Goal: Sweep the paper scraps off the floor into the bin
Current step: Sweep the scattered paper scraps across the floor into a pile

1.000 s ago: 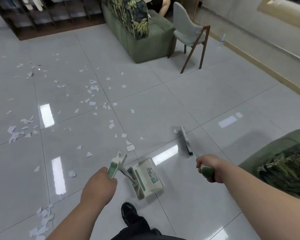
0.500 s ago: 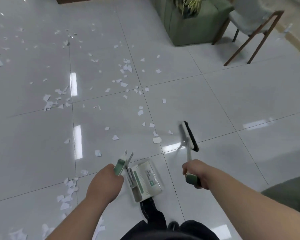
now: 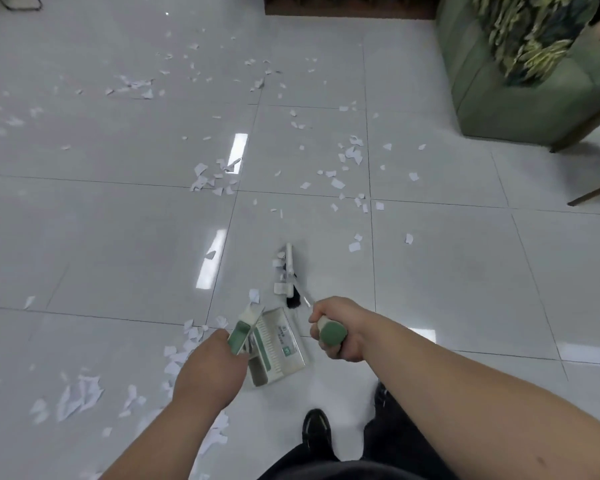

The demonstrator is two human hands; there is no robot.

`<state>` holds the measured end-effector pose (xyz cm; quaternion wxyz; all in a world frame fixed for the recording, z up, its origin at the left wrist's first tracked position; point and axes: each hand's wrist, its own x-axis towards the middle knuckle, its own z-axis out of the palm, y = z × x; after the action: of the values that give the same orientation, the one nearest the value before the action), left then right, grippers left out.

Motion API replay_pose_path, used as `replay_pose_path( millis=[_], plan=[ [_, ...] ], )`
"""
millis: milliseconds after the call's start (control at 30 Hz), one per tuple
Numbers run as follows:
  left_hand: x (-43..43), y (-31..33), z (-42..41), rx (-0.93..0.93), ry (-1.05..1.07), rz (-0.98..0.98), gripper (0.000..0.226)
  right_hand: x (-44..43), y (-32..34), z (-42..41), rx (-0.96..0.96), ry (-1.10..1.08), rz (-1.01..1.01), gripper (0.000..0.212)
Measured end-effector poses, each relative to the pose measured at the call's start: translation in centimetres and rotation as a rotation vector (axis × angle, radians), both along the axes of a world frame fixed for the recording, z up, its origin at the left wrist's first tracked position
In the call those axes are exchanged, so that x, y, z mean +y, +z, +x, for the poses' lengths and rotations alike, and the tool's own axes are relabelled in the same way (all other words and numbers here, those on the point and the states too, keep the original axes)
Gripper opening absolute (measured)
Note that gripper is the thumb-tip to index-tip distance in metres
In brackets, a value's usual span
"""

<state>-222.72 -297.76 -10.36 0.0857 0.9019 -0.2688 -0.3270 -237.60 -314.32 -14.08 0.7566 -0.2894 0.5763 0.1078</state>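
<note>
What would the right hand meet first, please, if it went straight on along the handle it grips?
Most likely the broom head, on the floor just ahead of the right hand, with paper scraps along its left edge; depth is hard to judge.

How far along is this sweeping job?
Little done: the white-and-green plastic dustpan looks empty. In hand: the right hand holds the black-bristled broom against a few white paper scraps before it; the left hand grips the pan's handle. Left: many more across the grey tiled floor.

Left forearm stretched forward, left hand curled round the dustpan handle, right forearm angled inward, right hand clenched round the broom handle
</note>
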Motion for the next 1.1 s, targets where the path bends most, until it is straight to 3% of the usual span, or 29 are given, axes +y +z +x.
replay_pose_path(
  millis=[200,433,667,800,1100],
  plan=[
    [1.3,0.2,2.4,-0.043,0.126,0.013,0.015,-2.7,-0.7,2.5,-0.079,-0.009,0.107,0.023],
    [-2.2,0.5,2.3,-0.007,0.136,-0.009,0.013,-6.3,0.6,-0.5,-0.07,0.006,0.001,0.022],
    [-11.4,0.5,0.7,-0.022,0.028,-0.049,0.011,-13.8,2.0,-6.5,0.087,-0.023,-0.197,0.011],
    [-17.6,0.5,-0.9,-0.05,-0.063,-0.029,0.01,-20.0,1.4,-10.5,0.218,-0.066,-0.28,0.015],
    [-30.5,0.5,-3.9,-0.064,-0.097,-0.001,0.004,-33.4,0.5,-18.6,0.364,-0.072,-0.336,0.011]
  ],
)
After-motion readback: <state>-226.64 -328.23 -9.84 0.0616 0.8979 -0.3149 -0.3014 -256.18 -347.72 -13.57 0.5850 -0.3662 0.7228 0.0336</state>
